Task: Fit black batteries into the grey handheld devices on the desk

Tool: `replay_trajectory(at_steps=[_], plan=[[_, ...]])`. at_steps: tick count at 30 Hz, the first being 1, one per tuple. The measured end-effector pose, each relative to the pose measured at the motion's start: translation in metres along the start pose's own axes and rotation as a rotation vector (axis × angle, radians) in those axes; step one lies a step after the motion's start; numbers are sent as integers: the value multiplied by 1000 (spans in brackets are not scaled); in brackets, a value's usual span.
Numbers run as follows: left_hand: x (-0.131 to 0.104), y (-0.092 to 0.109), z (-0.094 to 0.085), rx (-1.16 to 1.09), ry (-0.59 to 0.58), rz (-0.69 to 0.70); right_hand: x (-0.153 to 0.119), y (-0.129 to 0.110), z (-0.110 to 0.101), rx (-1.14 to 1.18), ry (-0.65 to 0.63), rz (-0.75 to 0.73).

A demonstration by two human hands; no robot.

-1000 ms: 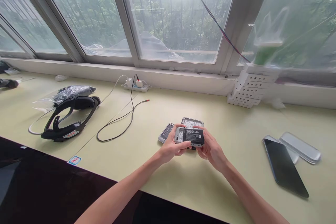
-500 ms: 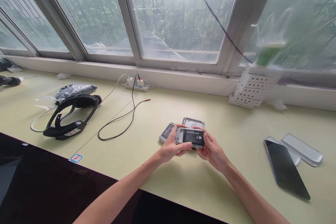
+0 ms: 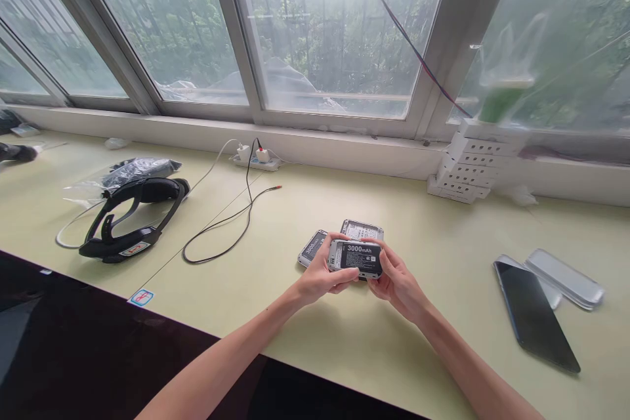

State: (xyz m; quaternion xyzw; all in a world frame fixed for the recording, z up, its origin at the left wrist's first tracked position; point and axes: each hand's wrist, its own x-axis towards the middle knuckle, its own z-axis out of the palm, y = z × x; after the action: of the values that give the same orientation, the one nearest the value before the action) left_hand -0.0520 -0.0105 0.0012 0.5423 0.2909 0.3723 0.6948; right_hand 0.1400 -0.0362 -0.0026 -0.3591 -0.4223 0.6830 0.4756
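Between both hands is a small open-backed electronic device (image 3: 355,257), its black battery marked 3000mAh facing me. My left hand (image 3: 322,270) grips its left end, thumb along the lower edge. On the right end my right hand (image 3: 396,275) is closed, thumb lying on the battery's right side. Just behind it on the table lies a second open-backed device (image 3: 363,230), partly covered by the one I hold, with a pale labelled interior. To the left rests a third device (image 3: 311,248) with a 3000mAh battery, partly hidden by my left hand.
On the right, a black phone-like slab (image 3: 536,315) overlaps pale covers (image 3: 566,277). White boxes (image 3: 465,167) are stacked by the window. To the left are a black cable (image 3: 250,210), a power strip (image 3: 258,161), a black headset (image 3: 132,223) and a plastic-wrapped item (image 3: 140,172).
Almost nothing differs. The view has shifted very slightly, and both hands keep the same hold on the device, with my right thumb resting a touch further over the battery.
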Motion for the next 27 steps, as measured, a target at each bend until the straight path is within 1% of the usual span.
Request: replay_trajectory(at_steps=[7,15,23,27], plan=[[0,0,0,13,-6,15,1,2,0,49,-41,1],[-1,0,-1,35,-12,20,1,1,0,50,-51,-8],[-1,1,0,60,-19,25,2,6,-5,62,-90,-9],[-1,0,0,63,-19,28,3,8,-7,65,-88,-4]])
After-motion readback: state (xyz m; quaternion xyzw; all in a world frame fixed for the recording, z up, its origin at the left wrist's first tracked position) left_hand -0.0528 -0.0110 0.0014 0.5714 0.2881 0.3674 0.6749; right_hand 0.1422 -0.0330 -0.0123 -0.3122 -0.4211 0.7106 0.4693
